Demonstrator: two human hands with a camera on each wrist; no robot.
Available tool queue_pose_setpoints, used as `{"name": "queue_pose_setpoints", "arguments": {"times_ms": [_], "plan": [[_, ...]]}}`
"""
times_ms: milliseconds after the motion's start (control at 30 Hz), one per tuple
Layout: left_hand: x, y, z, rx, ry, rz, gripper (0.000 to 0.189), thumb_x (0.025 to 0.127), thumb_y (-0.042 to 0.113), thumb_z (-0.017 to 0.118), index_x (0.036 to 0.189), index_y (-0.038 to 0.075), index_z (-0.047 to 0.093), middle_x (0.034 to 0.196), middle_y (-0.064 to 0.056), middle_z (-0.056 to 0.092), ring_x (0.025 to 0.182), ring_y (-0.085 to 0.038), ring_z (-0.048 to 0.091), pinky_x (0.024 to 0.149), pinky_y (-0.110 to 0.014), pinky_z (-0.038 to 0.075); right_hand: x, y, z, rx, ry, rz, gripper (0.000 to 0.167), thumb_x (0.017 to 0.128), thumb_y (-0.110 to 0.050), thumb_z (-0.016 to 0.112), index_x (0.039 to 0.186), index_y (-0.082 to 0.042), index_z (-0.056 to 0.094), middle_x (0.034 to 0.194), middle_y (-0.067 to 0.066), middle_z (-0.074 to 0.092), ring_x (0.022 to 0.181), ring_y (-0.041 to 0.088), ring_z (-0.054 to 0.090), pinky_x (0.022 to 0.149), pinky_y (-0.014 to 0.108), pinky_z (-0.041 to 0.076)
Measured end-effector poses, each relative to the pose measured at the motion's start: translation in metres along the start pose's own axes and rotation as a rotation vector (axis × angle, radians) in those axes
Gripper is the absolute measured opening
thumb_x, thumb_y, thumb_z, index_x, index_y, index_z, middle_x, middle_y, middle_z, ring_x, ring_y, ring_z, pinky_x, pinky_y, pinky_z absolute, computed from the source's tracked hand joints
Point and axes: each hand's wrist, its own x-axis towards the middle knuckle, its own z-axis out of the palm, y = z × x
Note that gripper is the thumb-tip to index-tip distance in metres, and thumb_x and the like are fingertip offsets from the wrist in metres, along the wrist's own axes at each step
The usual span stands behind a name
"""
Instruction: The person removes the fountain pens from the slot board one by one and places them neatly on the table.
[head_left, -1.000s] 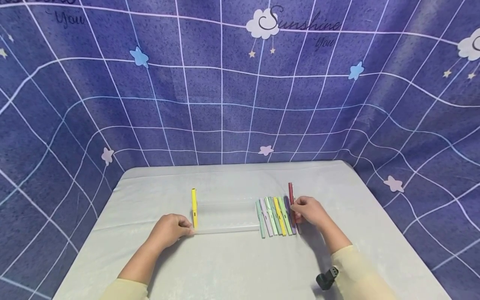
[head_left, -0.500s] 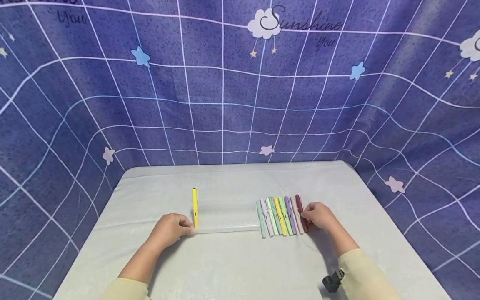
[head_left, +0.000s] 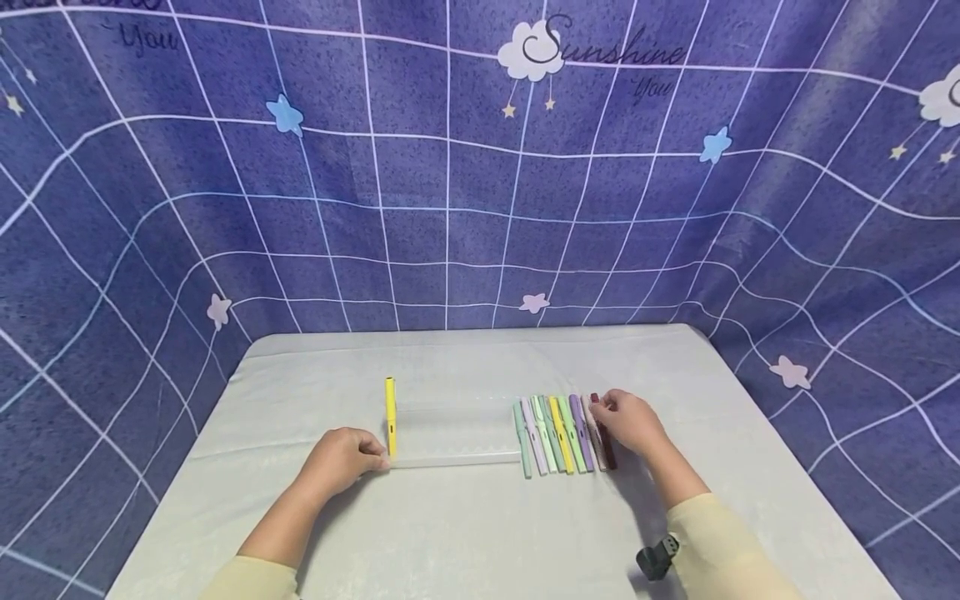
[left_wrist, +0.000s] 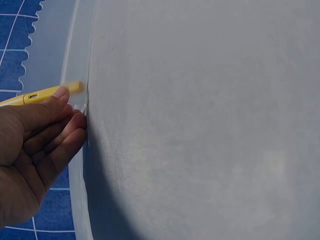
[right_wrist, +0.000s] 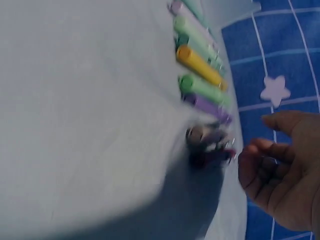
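My left hand (head_left: 347, 457) pinches the front left corner of a clear plastic pen tray (head_left: 457, 459). A yellow pen (head_left: 391, 417) lies across the tray's left end; in the left wrist view my thumb is at its tip. Right of the tray, several pens lie side by side on the table. At the right end of that row are a purple pen (head_left: 579, 421), a pinkish-beige pen (right_wrist: 197, 135) and a dark red pen (head_left: 609, 457). Over the upper ends of the last two is my right hand (head_left: 628, 421), thumb and fingers apart, with nothing between them.
The pale cloth-covered table (head_left: 450, 542) runs back to a blue grid-patterned curtain (head_left: 450, 167). A small black device (head_left: 657, 558) sits by the right sleeve. Another yellow pen (head_left: 560, 433) lies mid-row among green and lilac ones.
My right hand has set the dark red pen down at the row's right end and let it go. It has then moved slightly left and up. My left hand stays put.
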Motion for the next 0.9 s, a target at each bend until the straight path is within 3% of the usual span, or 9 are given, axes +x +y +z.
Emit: {"name": "queue_pose_setpoints", "arguments": {"times_ms": [167, 300, 433, 500, 733, 900], "plan": [[0.000, -0.002, 0.001, 0.000, 0.005, 0.001, 0.012, 0.075, 0.025, 0.084, 0.075, 0.023, 0.072, 0.075, 0.011, 0.069, 0.071, -0.008, 0.056, 0.073, -0.033, 0.048, -0.002, -0.034, 0.010, 0.189, -0.069, -0.078, 0.024, 0.097, -0.028, 0.059, 0.103, -0.006, 0.065, 0.085, 0.010, 0.068, 0.070, 0.016, 0.063, 0.063, 0.030, 0.055], [0.001, -0.003, 0.002, -0.003, 0.010, 0.000, 0.012, 0.075, 0.025, 0.084, 0.075, 0.023, 0.072, 0.075, 0.011, 0.068, 0.070, -0.007, 0.055, 0.072, -0.032, 0.047, -0.005, -0.057, 0.027, 0.299, -0.138, -0.203, 0.021, 0.098, -0.023, 0.060, 0.102, -0.004, 0.067, 0.080, 0.012, 0.068, 0.070, 0.019, 0.064, 0.065, 0.029, 0.054], [0.000, -0.004, 0.003, -0.009, 0.007, -0.003, 0.012, 0.075, 0.025, 0.084, 0.075, 0.023, 0.072, 0.074, 0.011, 0.068, 0.070, -0.008, 0.055, 0.071, -0.032, 0.047, -0.009, -0.076, 0.047, 0.402, -0.230, -0.301, 0.026, 0.098, -0.022, 0.060, 0.107, 0.001, 0.067, 0.085, 0.014, 0.069, 0.077, 0.027, 0.068, 0.071, 0.034, 0.057], [0.000, -0.005, 0.003, -0.012, 0.008, -0.004, 0.012, 0.075, 0.025, 0.084, 0.075, 0.023, 0.072, 0.075, 0.011, 0.068, 0.070, -0.008, 0.055, 0.071, -0.032, 0.047, -0.012, -0.088, 0.055, 0.417, -0.252, -0.326, 0.028, 0.098, -0.023, 0.060, 0.110, 0.001, 0.067, 0.090, 0.013, 0.071, 0.083, 0.029, 0.070, 0.075, 0.037, 0.057], [0.000, -0.005, 0.002, -0.011, 0.013, -0.005, 0.012, 0.075, 0.025, 0.084, 0.075, 0.023, 0.072, 0.075, 0.011, 0.069, 0.070, -0.007, 0.055, 0.072, -0.032, 0.047, -0.012, -0.129, 0.086, 0.344, -0.264, -0.409, 0.034, 0.097, -0.035, 0.060, 0.119, -0.010, 0.069, 0.117, 0.003, 0.070, 0.102, 0.017, 0.066, 0.093, 0.037, 0.051], [0.000, -0.004, 0.002, -0.012, 0.022, 0.004, 0.012, 0.075, 0.024, 0.084, 0.074, 0.023, 0.072, 0.073, 0.011, 0.068, 0.069, -0.007, 0.055, 0.071, -0.032, 0.047, -0.012, -0.158, 0.111, 0.374, -0.341, -0.387, 0.042, 0.096, -0.039, 0.059, 0.127, -0.011, 0.065, 0.122, 0.002, 0.068, 0.103, 0.016, 0.066, 0.089, 0.032, 0.052]]}}
